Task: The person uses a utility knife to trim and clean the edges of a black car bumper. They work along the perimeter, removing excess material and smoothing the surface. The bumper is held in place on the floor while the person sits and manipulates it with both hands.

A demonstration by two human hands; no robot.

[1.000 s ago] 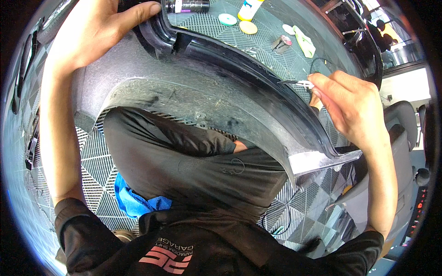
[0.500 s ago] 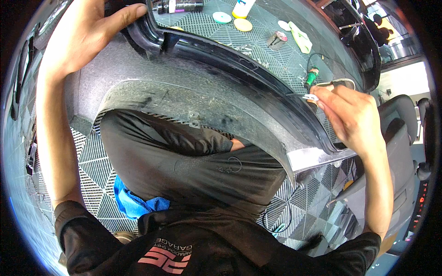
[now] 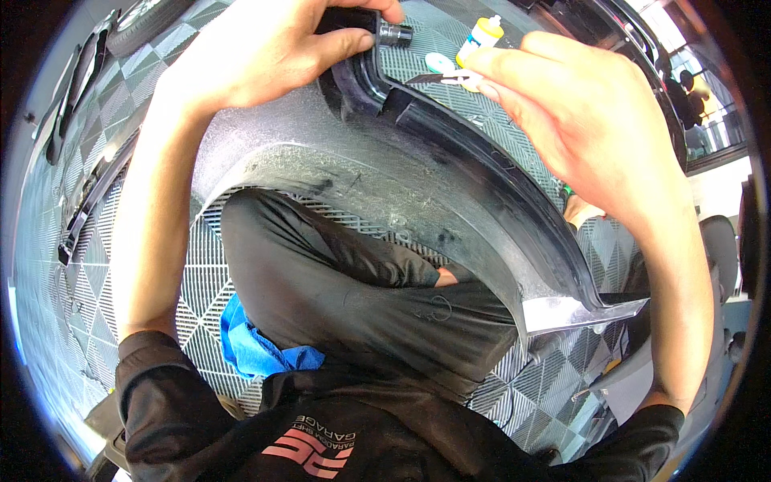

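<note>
A curved car trim panel (image 3: 321, 169), dusty grey inside with a glossy black flanged edge (image 3: 482, 161), lies across my crossed legs. My left hand (image 3: 257, 60) is closed around its far left end, thumb on the black edge. My right hand (image 3: 586, 120) pinches a slim strip-like piece (image 3: 434, 79), dark at its pointed end and white near the fingers. Its dark end is close to the black edge, just right of my left hand; whether it touches cannot be made out. My right fingertips partly hide the piece.
Beyond the panel stand a white and yellow bottle (image 3: 482, 36) and a pale round pad (image 3: 439, 63). A blue cloth (image 3: 261, 345) lies by my left leg. Long dark trim pieces (image 3: 88, 201) and a tire (image 3: 148, 20) are at left. The floor has patterned grated tiles (image 3: 205, 289).
My right hand has moved from the panel's right part leftward along the edge to near my left hand, still pinching the strip-like piece. The panel and my left hand appear farther right in view.
</note>
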